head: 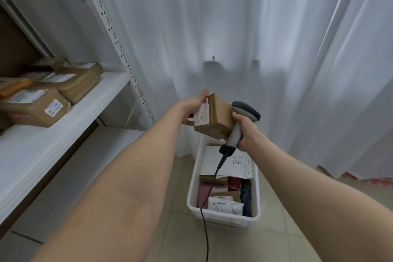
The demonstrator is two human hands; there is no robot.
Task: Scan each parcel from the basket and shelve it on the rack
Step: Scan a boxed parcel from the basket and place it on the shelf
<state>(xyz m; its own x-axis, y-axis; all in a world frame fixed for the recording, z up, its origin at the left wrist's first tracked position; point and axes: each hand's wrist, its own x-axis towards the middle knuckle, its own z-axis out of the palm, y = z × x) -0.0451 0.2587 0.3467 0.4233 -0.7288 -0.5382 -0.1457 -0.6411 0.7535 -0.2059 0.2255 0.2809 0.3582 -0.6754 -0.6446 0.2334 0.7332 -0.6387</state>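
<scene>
Fingers and thumb of our left hand clasp a small brown parcel from its left side. They hold it up in the air with its white label turned toward us. Just beside it, our right hand grips the grey handle of the scanner, fingers curled round it. The scanner's dark head sits close against the parcel's right edge, and we cannot tell whether the two touch. A black cable drops from the base of the handle and crosses the white basket, which stands on the tiled floor below both hands. The basket holds a jumble of further packages, white mailers and brown boxes among them. To our left stands the white rack, and several labelled brown boxes lie on its middle shelf. A white curtain hangs behind it all.
</scene>
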